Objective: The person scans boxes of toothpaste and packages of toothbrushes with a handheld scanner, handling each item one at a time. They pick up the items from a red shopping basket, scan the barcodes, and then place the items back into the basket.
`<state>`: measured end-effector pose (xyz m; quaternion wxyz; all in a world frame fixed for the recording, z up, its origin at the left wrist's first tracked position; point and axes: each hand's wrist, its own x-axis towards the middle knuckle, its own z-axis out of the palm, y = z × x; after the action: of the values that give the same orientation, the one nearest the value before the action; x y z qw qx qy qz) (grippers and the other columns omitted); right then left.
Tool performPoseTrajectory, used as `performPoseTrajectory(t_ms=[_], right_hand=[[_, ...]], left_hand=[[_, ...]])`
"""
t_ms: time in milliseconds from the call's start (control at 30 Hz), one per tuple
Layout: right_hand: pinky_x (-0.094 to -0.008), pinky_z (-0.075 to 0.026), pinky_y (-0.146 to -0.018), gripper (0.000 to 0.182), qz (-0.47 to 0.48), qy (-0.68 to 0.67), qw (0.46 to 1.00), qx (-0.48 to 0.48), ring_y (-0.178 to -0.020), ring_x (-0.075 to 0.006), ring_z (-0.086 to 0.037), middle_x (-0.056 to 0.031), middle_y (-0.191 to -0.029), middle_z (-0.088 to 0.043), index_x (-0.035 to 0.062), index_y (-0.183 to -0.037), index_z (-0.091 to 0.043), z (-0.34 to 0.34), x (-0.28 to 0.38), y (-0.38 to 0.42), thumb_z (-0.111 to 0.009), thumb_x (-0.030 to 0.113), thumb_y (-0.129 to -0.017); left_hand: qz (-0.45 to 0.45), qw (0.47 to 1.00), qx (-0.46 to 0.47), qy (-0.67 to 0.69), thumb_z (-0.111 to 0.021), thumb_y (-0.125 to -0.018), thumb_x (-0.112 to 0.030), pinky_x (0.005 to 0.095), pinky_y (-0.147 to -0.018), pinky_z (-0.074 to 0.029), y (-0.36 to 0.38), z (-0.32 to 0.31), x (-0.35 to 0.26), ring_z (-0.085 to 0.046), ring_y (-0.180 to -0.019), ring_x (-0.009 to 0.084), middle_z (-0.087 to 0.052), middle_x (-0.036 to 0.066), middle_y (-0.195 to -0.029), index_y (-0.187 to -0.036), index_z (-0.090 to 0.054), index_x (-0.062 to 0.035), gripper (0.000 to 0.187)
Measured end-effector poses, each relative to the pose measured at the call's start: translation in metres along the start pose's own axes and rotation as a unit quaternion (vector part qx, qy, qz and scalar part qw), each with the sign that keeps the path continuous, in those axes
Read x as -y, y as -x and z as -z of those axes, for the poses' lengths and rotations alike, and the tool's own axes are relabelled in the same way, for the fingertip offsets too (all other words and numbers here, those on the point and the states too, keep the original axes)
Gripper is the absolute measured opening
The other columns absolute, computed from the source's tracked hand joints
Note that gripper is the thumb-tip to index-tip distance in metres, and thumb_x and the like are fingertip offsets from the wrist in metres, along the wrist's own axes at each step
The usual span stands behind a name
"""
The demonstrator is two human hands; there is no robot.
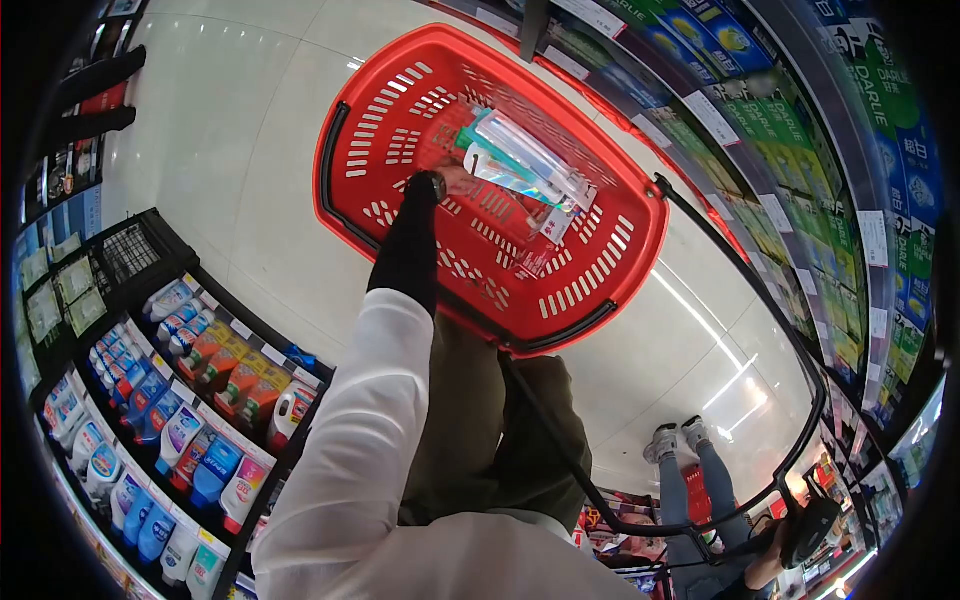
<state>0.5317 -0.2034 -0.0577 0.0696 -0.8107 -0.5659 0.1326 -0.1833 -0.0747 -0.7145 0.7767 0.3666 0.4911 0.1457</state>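
Observation:
My left hand (458, 181), wearing a wristwatch, reaches into a red shopping basket (345, 205). Its partly hidden fingers close at the near end of a slim plastic package (513, 178) with a white hang-hole tab. Beside this lie a long clear package (528, 145) and a green package (482, 137) that it partly covers. A white printed label (556, 226) shows near the packages' far end. At the lower right, my right hand (768, 566) is wrapped around the grip of the basket's long black pull handle (812, 527).
Shelves of boxed toothpaste (790, 140) run along the right. Bottles of cleaner (215, 470) fill a shelf at the lower left, near a black crate (130, 250). Another person's jeans-clad legs (708, 478) are at the lower right, and dark legs (95, 100) at the upper left.

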Motion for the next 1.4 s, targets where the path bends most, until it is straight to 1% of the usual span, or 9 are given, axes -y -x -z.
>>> performPoseTrajectory(t_ms=[67, 200, 467, 533, 800, 867, 933, 1167, 1400], right_hand=[[-0.0282, -0.040, -0.066, 0.019, 0.003, 0.000, 1.000, 0.000, -0.066, -0.0160, -0.052, -0.0062, -0.074, -0.058, -0.0023, -0.093, -0.061, -0.003, 0.001, -0.002, -0.050, 0.013, -0.093], [-0.0282, -0.040, -0.067, 0.019, 0.013, 0.006, 1.000, -0.007, -0.067, -0.0160, -0.052, -0.0062, -0.074, -0.058, -0.0024, -0.094, -0.061, -0.008, 0.006, -0.012, -0.050, 0.013, -0.093], [-0.0282, -0.040, -0.068, 0.019, 0.038, -0.007, 0.999, -0.015, -0.068, -0.0160, -0.053, -0.0063, -0.074, -0.058, -0.0024, -0.095, -0.061, -0.032, 0.021, -0.030, -0.050, 0.013, -0.093], [-0.0281, -0.040, -0.068, 0.019, 0.044, -0.003, 0.999, -0.022, -0.068, -0.0160, -0.053, -0.0063, -0.074, -0.059, -0.0025, -0.095, -0.061, -0.032, 0.025, -0.034, -0.050, 0.013, -0.093], [-0.0281, -0.040, -0.069, 0.020, 0.019, 0.018, 1.000, -0.001, -0.069, -0.0159, -0.053, -0.0063, -0.075, -0.059, -0.0025, -0.096, -0.061, -0.029, 0.023, -0.017, -0.050, 0.013, -0.093], [-0.0281, -0.040, -0.070, 0.020, 0.011, 0.021, 1.000, 0.006, -0.069, -0.0159, -0.053, -0.0063, -0.075, -0.059, -0.0025, -0.096, -0.061, -0.029, 0.021, -0.012, -0.050, 0.013, -0.093], [-0.0281, -0.040, -0.070, 0.020, 0.002, 0.022, 1.000, 0.012, -0.069, -0.0159, -0.053, -0.0063, -0.075, -0.059, -0.0026, -0.097, -0.060, -0.028, 0.026, -0.006, -0.050, 0.014, -0.093], [-0.0281, -0.041, -0.072, 0.021, -0.092, -0.038, 0.995, -0.006, -0.073, -0.0153, -0.053, -0.0057, -0.079, -0.059, -0.0023, -0.102, -0.060, -0.029, 0.035, 0.001, -0.051, 0.014, -0.092], [-0.0284, -0.041, -0.079, 0.024, -0.102, -0.105, 0.986, 0.079, -0.078, -0.0172, -0.056, -0.0079, -0.082, -0.060, -0.0032, -0.106, -0.058, -0.018, 0.086, -0.008, -0.055, 0.013, -0.089]], left_hand=[[0.172, 0.955, -0.175, 0.168, -0.060, -0.087, -0.021, 0.0293, -0.073, -0.052, -0.007, -0.029, -0.023, -0.060, -0.089, 0.0122, -0.061, 0.004, -0.104, -0.108, -0.059, -0.0096, 0.024], [0.000, 0.948, -0.319, -0.011, -0.079, -0.068, -0.023, 0.0296, -0.054, -0.049, -0.014, -0.059, -0.042, -0.060, -0.071, 0.0138, -0.063, 0.005, -0.101, -0.121, -0.051, -0.0092, 0.061], [0.038, 0.881, -0.414, -0.225, -0.087, -0.054, -0.025, 0.0392, -0.092, -0.048, -0.028, -0.064, -0.034, -0.060, -0.107, 0.0312, -0.062, 0.016, -0.114, -0.131, -0.045, -0.0093, 0.089], [-0.055, 0.910, -0.399, -0.098, -0.087, -0.054, -0.027, 0.0406, -0.092, -0.048, -0.031, -0.061, -0.038, -0.060, -0.108, 0.0316, -0.062, 0.016, -0.116, -0.130, -0.047, -0.0122, 0.087], [0.265, 0.922, -0.203, -0.197, -0.074, -0.067, -0.039, 0.0382, -0.087, -0.050, -0.041, 0.003, 0.006, -0.064, -0.099, 0.0299, -0.067, 0.015, -0.106, -0.104, -0.067, -0.0093, 0.048], [0.098, 0.927, -0.154, -0.328, -0.066, -0.072, -0.039, 0.0378, -0.085, -0.051, 0.002, 0.035, -0.006, -0.065, -0.097, 0.0286, -0.067, 0.016, -0.106, -0.107, -0.066, -0.0074, 0.047], [0.273, 0.851, -0.236, -0.383, -0.065, -0.072, -0.035, 0.0390, -0.082, -0.052, 0.041, 0.012, -0.116, -0.066, -0.095, 0.0302, -0.066, 0.019, -0.102, -0.102, -0.067, -0.0024, 0.045], [-0.051, 0.691, -0.419, -0.588, -0.063, -0.073, -0.024, 0.0455, -0.060, -0.052, 0.137, -0.072, -0.175, -0.064, -0.070, 0.0330, -0.063, 0.017, -0.080, -0.109, -0.056, -0.0029, 0.042], [0.055, 0.685, -0.389, -0.614, -0.064, -0.074, -0.009, 0.0366, -0.057, -0.056, 0.109, -0.164, -0.173, -0.066, -0.072, 0.0279, -0.057, 0.018, -0.102, -0.106, -0.048, -0.0044, 0.036]])
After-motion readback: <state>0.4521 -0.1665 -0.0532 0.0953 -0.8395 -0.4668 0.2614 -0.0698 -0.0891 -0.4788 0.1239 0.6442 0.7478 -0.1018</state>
